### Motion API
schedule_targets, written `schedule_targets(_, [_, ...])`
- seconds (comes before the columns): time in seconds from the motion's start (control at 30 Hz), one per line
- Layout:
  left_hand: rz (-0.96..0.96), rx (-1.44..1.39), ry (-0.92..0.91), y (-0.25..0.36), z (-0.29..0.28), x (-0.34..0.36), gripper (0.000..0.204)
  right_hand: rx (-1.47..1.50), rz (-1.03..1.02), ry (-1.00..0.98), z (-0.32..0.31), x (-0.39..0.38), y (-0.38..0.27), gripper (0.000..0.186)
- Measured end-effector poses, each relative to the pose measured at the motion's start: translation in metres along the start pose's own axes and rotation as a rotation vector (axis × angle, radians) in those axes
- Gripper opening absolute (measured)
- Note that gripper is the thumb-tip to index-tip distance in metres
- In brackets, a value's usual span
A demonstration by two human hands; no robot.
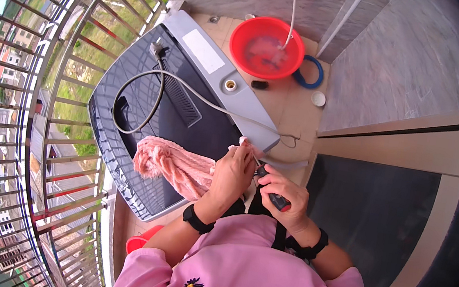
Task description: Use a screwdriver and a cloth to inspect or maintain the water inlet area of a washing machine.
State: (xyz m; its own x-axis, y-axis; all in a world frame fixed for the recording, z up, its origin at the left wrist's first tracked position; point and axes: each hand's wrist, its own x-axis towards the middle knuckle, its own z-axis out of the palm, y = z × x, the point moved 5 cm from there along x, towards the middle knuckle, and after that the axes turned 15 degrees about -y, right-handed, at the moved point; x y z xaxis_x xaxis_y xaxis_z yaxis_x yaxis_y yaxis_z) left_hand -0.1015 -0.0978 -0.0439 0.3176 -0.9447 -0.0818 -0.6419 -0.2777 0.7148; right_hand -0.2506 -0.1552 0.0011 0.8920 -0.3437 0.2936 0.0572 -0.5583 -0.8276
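Note:
My right hand is closed round the black and red handle of a screwdriver, its shaft pointing to my left hand. Pinched in my left hand is a bunched end of a pink cloth; the screwdriver's tip lies at or behind these fingers, and I cannot tell whether it touches the cloth. The cloth's twisted other end rests on the dark lid of a washing machine. Both hands are close together in front of my body, by the machine's near right corner.
A grey power cord with its plug loops over the machine's top. Beyond it stands a red basin of water, with a white hose hanging in. A blue ring lies beside it. Railings run along the left; a dark door panel is at right.

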Motion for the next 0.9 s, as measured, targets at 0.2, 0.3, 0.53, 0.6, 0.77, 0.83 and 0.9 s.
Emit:
schedule_targets(0.2, [-0.012, -0.049, -0.002, 0.003, 0.002, -0.016, 0.018, -0.035, 0.081, 0.113, 0.002, -0.003, -0.027, 0.022])
schedule_targets(0.3, [0.016, 0.021, 0.015, -0.001, 0.003, -0.011, 0.018, -0.022, 0.051, 0.137, 0.007, -0.012, -0.015, 0.024])
schedule_targets(0.53, [-0.054, -0.002, 0.045, -0.008, -0.002, -0.002, 0.017, 0.135, 0.191, 0.201, 0.015, 0.0, -0.004, 0.018])
schedule_targets(0.6, [-0.037, -0.055, -0.04, -0.009, 0.0, -0.011, 0.019, 0.116, 0.173, 0.199, 0.011, 0.004, -0.02, 0.019])
schedule_targets(0.77, [0.012, -0.087, 0.046, -0.009, 0.001, -0.021, 0.015, 0.029, 0.152, 0.202, 0.012, 0.004, -0.023, 0.02])
schedule_targets(0.83, [0.008, -0.081, 0.062, -0.012, -0.002, -0.012, 0.013, 0.013, 0.063, 0.213, 0.019, -0.008, -0.008, 0.024])
schedule_targets(0.9, [0.021, -0.046, 0.086, -0.013, -0.002, -0.002, 0.011, 0.043, 0.035, 0.225, 0.018, -0.013, 0.011, 0.025])
